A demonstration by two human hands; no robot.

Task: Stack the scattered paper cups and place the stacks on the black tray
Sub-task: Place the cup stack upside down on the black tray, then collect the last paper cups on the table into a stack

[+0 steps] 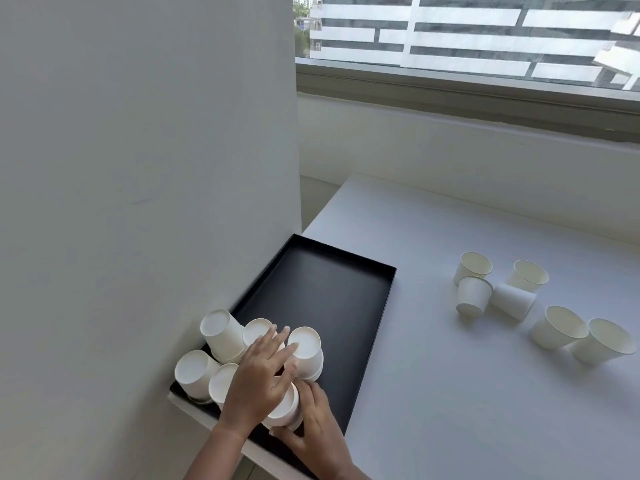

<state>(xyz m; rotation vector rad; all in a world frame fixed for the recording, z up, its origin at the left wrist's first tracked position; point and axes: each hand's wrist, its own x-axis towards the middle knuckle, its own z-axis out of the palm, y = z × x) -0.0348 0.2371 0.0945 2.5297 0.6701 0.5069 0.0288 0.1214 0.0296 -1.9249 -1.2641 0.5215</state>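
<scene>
The black tray (332,289) lies at the table's left edge, against the wall. Several upside-down stacks of white paper cups (221,336) crowd its near end. My right hand (317,427) grips one upside-down stack (285,408) at the tray's near edge, fingers curled round its side. My left hand (258,379) lies over the top of that stack with its fingers stretched out, the tips touching the neighbouring stack (304,351). To the right on the white table (433,375), several loose cups (557,327) lie scattered, some upright and some on their sides.
A white wall (149,168) rises directly left of the tray. A window ledge (467,98) runs behind the table, with a gap between the table and the wall below it.
</scene>
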